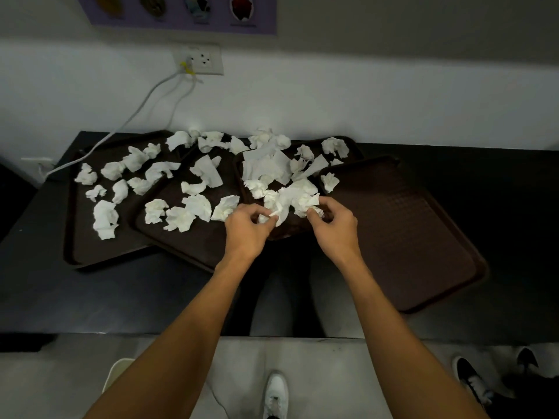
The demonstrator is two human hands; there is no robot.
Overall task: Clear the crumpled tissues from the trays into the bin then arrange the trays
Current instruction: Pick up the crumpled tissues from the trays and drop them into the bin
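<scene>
Pinching crumpled tissues (290, 198), left hand (246, 228) and right hand (334, 225) work over brown trays (408, 237).

We are reading no text anywhere in the frame. At the top left, the poster (178, 13) is showing small captions under its four pictures, but they are blurring into smudges we are failing to make out. The socket plate (201, 60) below it is bearing no mark we are able to read.

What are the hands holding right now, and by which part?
The left hand pinches the near edge of a crumpled tissue with its fingertips. The right hand curls its fingers round the near side of a tissue wad.
</scene>
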